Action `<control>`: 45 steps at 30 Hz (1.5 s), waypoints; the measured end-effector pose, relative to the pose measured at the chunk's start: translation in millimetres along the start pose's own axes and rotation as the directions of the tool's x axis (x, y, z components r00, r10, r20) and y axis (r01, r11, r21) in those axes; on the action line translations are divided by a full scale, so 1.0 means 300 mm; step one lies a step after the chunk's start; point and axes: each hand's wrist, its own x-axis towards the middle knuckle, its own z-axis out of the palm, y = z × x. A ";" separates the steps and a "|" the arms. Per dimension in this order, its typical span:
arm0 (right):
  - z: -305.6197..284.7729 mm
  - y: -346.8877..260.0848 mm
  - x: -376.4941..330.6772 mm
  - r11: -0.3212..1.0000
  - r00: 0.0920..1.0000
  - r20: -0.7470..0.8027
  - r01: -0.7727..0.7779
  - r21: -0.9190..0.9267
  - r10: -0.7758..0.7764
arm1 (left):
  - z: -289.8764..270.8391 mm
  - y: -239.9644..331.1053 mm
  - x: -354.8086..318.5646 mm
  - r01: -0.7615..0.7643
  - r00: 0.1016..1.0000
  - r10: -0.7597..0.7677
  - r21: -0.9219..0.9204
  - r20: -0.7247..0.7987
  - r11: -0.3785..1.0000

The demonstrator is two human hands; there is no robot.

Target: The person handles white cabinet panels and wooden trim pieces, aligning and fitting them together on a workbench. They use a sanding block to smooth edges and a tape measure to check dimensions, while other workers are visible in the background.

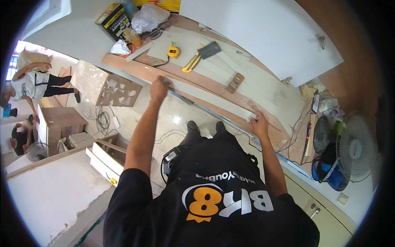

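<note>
A long, narrow white strip [212, 99] lies along the near edge of the wooden worktop [135, 70], held at both ends. My left hand [159, 88] is closed on its left end, and my right hand [259, 123] pinches the right end. Just beyond the strip, a brown block-shaped tool [235, 82] rests on large pale sheets [251, 76]. Farther left are a yellow-handled cutter [191, 63], a dark flat blade-like piece [209, 50] touching it, and a yellow tape measure [173, 52].
A black-and-yellow box [113, 20] and crumpled plastic [150, 18] crowd the far left corner. Fans [357, 149] and a blue bag [338, 175] stand at right. Cables [103, 119] lie on the tiled floor. Two people [31, 84] are among furniture at left.
</note>
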 end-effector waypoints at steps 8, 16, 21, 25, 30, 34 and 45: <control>0.191 -0.074 -0.190 0.827 0.844 -0.243 0.341 -0.447 -0.479 | 0.014 0.003 -0.010 0.118 0.993 -0.118 0.005 -0.011 0.993; 0.191 0.171 -0.232 0.805 0.948 -0.310 -0.130 -0.578 -0.069 | 0.022 -0.084 0.057 0.063 0.985 -0.055 -0.043 0.161 0.997; 0.034 0.399 -0.261 0.855 0.789 -0.588 -0.171 -0.490 -0.179 | -0.026 -0.229 0.429 0.092 0.994 -0.092 0.000 0.059 0.996; -0.052 0.473 -0.462 0.974 0.870 -0.439 -0.218 0.062 0.223 | -0.184 -0.418 0.879 0.116 0.966 -0.139 -0.116 -0.219 0.986; 0.060 0.352 -0.774 0.971 0.893 -0.419 0.074 -0.227 -0.166 | -0.249 -0.468 1.176 0.121 0.958 -0.278 -0.786 -0.066 0.606; 0.133 0.247 -0.960 0.986 0.971 -0.236 -0.066 -0.155 0.028 | -0.235 -0.499 1.230 0.216 0.951 -0.309 -0.763 0.022 0.610; 0.104 0.163 -0.906 0.922 0.925 -0.134 -0.370 -0.111 0.355 | -0.347 -0.270 1.029 -0.298 0.936 0.038 -0.730 -0.350 0.616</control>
